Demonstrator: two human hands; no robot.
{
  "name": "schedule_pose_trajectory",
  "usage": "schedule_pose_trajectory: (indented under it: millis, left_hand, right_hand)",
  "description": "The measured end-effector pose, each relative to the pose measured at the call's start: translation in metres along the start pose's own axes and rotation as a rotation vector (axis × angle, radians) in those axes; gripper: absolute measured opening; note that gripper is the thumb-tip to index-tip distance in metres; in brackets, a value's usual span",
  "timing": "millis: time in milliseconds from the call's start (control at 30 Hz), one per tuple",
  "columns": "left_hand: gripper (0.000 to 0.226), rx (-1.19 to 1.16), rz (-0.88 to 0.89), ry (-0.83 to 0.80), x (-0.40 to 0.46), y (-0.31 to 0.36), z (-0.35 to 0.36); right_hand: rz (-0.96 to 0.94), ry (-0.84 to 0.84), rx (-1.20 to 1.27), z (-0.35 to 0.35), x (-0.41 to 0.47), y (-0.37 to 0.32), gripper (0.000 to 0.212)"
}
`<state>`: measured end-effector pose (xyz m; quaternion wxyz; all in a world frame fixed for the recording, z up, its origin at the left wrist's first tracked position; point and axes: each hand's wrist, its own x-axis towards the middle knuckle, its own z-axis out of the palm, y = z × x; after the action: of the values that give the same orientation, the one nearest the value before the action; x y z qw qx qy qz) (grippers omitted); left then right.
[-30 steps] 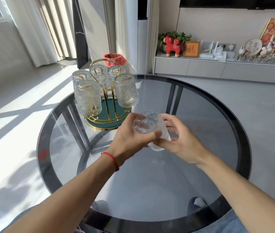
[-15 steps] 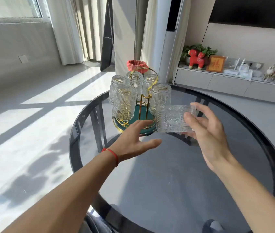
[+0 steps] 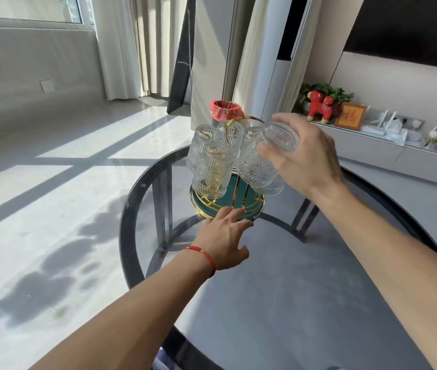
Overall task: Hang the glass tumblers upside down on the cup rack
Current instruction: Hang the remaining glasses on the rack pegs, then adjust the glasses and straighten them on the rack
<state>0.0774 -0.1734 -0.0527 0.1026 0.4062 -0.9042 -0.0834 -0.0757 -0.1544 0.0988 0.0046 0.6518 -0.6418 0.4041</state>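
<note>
- The round glass desk has a dark rim; the near half of its top lies bare between the two forearms, with open floor to the left.
- The rack, a teal tray with a gold rim and gold wire stem, stands at the desk's far left edge, close to the rim.
- Several tumblers hang mouth-down on the rack, packed close around the stem; their exact number is hard to tell through the glass.
- The right hand has its grip closed on one tumbler, fingers and thumb curled round the thick base, which points up and toward the camera; the mouth tilts down-left against the rack's right side, among the hung glasses.
- Whether this glass already sits on a peg cannot be told.
- Half a second ago the same glass lay on its side, held just right of the rack; it has since been turned base-up and brought in over the rack.
- The left hand is open and holds nothing, palm down, fingers spread, fingertips at the near rim of the tray; earlier it hovered short of it.
- A red cord circles the left wrist.
- The right forearm runs in from the near right, the wrist bent left.
</note>
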Motion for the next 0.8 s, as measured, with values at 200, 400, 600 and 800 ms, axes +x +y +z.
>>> schedule_pose_trajectory:
  millis: [200, 400, 600, 800]
  left_hand:
    - [0.056, 0.037, -0.004, -0.033, -0.001, 0.0, -0.003]
    - [0.048, 0.053, -0.015, -0.069, -0.003, 0.001, -0.006]
    - [0.047, 0.044, -0.028, -0.079, -0.002, 0.0, -0.008]
    - [0.048, 0.02, -0.044, -0.099, 0.002, -0.004, -0.013]
  right_hand:
    - [-0.032, -0.074, -0.097, 0.028, 0.012, 0.0, 0.051]
    - [-0.037, -0.067, -0.21, 0.057, 0.003, 0.014, 0.049]
    - [-0.074, -0.009, -0.251, 0.07, -0.008, 0.02, 0.045]
    - [-0.129, -0.053, -0.328, 0.069, -0.012, 0.025, 0.048]
